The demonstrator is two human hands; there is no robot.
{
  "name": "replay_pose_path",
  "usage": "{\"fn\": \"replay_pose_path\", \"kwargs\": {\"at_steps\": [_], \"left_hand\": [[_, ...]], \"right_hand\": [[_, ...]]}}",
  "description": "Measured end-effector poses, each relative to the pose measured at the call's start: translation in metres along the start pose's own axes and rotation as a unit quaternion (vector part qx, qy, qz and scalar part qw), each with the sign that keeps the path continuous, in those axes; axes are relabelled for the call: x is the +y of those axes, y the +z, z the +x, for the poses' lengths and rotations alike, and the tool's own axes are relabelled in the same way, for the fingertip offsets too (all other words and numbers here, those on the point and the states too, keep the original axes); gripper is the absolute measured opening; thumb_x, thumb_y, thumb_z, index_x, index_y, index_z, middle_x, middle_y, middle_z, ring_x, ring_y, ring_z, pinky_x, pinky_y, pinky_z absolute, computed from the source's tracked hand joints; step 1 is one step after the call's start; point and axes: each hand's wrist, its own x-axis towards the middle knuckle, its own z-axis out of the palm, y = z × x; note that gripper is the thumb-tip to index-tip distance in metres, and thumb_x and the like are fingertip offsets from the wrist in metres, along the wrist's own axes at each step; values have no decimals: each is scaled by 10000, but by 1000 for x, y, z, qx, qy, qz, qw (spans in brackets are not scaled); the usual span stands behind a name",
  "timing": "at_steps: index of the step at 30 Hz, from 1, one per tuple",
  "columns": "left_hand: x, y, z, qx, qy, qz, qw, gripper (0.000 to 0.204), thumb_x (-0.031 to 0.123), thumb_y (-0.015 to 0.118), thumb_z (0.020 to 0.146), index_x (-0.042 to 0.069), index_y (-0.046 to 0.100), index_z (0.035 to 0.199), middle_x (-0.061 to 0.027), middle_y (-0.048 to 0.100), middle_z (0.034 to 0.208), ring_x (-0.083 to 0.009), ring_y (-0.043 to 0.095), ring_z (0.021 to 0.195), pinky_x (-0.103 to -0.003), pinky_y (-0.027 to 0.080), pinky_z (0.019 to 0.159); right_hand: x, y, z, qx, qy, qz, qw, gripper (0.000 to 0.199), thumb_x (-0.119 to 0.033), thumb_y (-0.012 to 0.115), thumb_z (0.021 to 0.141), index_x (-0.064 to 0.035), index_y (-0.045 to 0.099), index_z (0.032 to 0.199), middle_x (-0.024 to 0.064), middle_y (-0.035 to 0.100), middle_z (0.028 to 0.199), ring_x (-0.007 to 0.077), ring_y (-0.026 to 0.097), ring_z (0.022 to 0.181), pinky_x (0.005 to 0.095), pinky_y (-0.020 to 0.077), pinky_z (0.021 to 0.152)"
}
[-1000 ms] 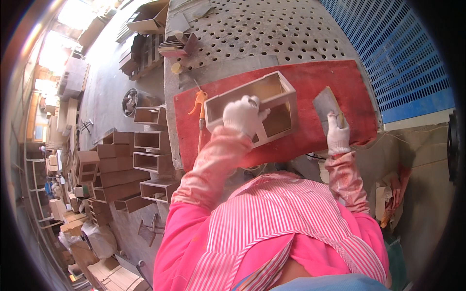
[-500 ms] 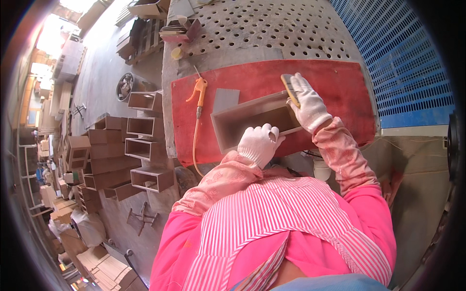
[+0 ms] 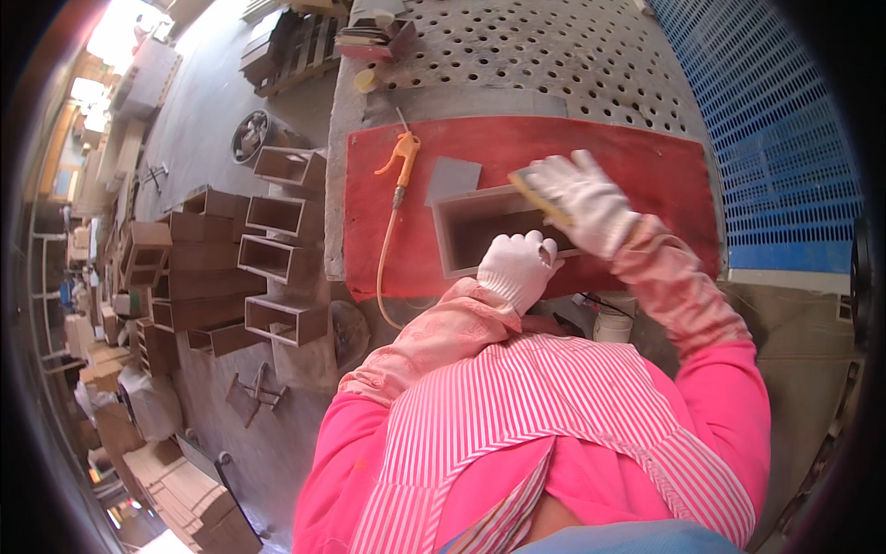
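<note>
An open, grey-brown rectangular box [image 3: 450, 242] lies on the red mat [image 3: 655, 162], its hollow facing up. My left hand [image 3: 517, 270], in a white glove, is closed over the box's near wall with fingers curled. My right hand [image 3: 591, 208], also gloved, holds a flat sanding pad [image 3: 535, 194] with a yellow edge against the box's far rim, toward the right end. Its fingers lie stretched along the pad. Part of the box's right end is hidden beneath this hand. A flat grey sheet [image 3: 452, 180] sits just beyond the box's left corner.
An orange air blow gun [image 3: 403, 162] with a hose lies left of the box. Past the mat is a table top with holes [image 3: 517, 55], bearing a small tray [image 3: 378, 42]. Similar boxes [image 3: 272, 257] stand stacked at the left. A blue slatted panel [image 3: 766, 138] is at the right.
My right hand has swung the sanding pad leftward along the box's far rim, and the pad now slants. My left hand keeps its grip on the near wall. The whole view has shifted slightly.
</note>
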Motion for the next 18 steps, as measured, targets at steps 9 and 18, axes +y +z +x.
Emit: {"fn": "replay_pose_path", "kwargs": {"at_steps": [9, 18], "left_hand": [[3, 8, 7, 33, -69, -128, 989, 397, 347, 664, 986, 28, 741, 1209, -151, 770, 1088, -323, 740, 923, -493, 568, 827], [-35, -27, -39, 149, 12, -14, 989, 540, 226, 809, 736, 51, 667, 1226, -165, 620, 1260, -353, 614, 1146, -521, 483, 1096]], "right_hand": [[-38, 22, 57, 42, -116, 62, 990, 733, -354, 719, 941, -73, 498, 1581, 174, 500, 1633, 363, 443, 1523, 505, 293, 1282], [-9, -21, 43, 36, -79, -11, 996, 670, -279, 718, 946, -126, 531, 1571, 129, 537, 1615, 349, 469, 1507, 561, 313, 1250]]}}
